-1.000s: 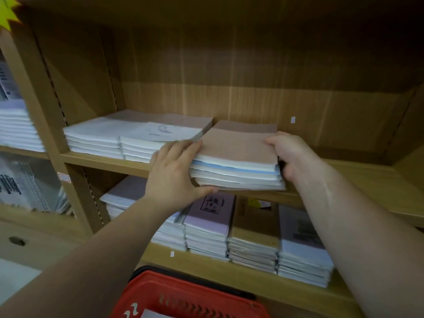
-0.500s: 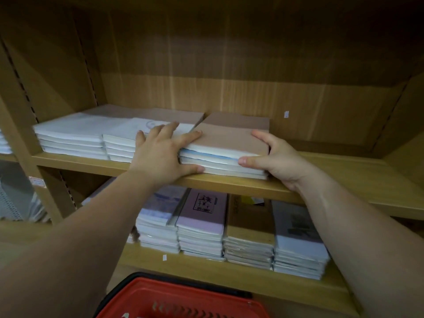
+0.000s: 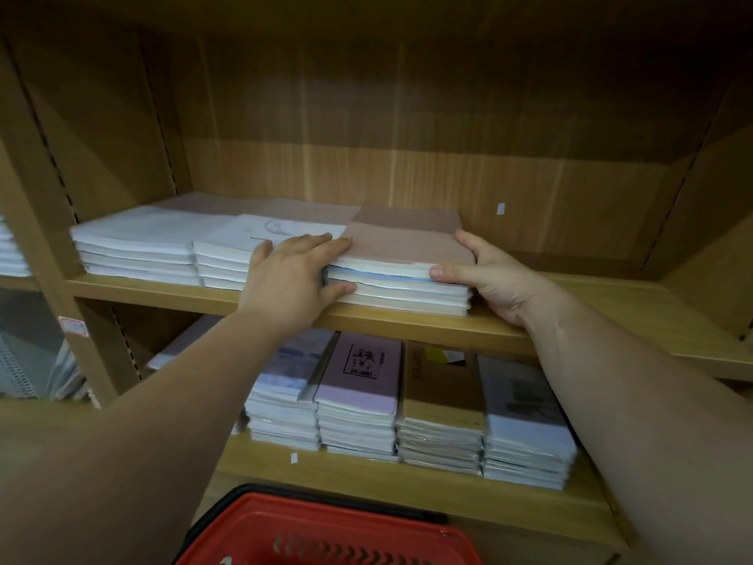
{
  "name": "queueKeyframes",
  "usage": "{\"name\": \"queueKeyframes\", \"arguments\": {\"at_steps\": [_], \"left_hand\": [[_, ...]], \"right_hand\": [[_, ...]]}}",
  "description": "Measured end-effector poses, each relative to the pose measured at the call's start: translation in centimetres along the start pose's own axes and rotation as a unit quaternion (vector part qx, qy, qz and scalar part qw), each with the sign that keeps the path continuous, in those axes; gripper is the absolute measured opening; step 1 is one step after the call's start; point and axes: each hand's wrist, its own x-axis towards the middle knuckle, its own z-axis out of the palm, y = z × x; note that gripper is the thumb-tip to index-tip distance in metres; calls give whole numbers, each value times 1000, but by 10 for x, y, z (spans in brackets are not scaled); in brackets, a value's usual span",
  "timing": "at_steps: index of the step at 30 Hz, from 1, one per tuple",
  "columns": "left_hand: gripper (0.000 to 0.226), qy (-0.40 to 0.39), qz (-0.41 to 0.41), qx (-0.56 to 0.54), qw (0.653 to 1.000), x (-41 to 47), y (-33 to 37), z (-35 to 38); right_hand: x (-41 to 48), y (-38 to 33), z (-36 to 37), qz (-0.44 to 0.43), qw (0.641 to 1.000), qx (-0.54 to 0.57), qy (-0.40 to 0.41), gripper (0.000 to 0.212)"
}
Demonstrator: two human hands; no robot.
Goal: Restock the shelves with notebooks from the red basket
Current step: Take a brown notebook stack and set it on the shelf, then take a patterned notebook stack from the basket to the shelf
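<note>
The wooden shelving unit filled my view – a dim back panel, an upper shelf (image 3: 578, 307) and a lower shelf (image 3: 407, 489) beneath it. On the upper shelf, just right of two white stacks (image 3: 134, 244), the notebook stack (image 3: 407, 254) with its brown top cover lay flat near the front edge. My left hand (image 3: 293, 279) clasped its near left corner, fingers stretched over the top cover and the neighbouring white pile, thumb pressed against the page edges lower down. My right hand (image 3: 493, 275) gripped the right side, thumb laid along the front edges and the fingers wrapped round the far right corner. Four rows of packed notebooks (image 3: 358, 405) sat side by side on the lower shelf – lilac, brown and pale covers. The red basket (image 3: 326, 532) showed at the bottom, near me, below both shelves; I could not tell what it held.
</note>
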Motion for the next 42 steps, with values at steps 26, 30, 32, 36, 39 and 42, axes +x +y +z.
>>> {"name": "queueKeyframes", "arguments": {"at_steps": [26, 30, 32, 36, 39, 42], "left_hand": [[62, -25, -8, 63, 998, -7, 60, 16], [59, 153, 19, -38, 987, -83, 56, 29], [54, 177, 21, -93, 980, -138, 48, 49], [56, -24, -89, -179, 979, -245, 40, 111], [67, -250, -203, -217, 921, -310, 46, 158], [82, -419, -253, -217, 845, -360, 55, 195]], "right_hand": [[10, 5, 22, 3, 965, 87, 247, 51], [-65, 26, 48, -158, 935, 29, 317, 46], [-111, 58, 69, -238, 923, -14, 303, 41], [-168, 164, 123, -171, 958, -68, 221, 42], [-195, 250, 161, 60, 985, -99, 130, 47], [-217, 323, 180, 279, 949, -122, 80, 75]]}}
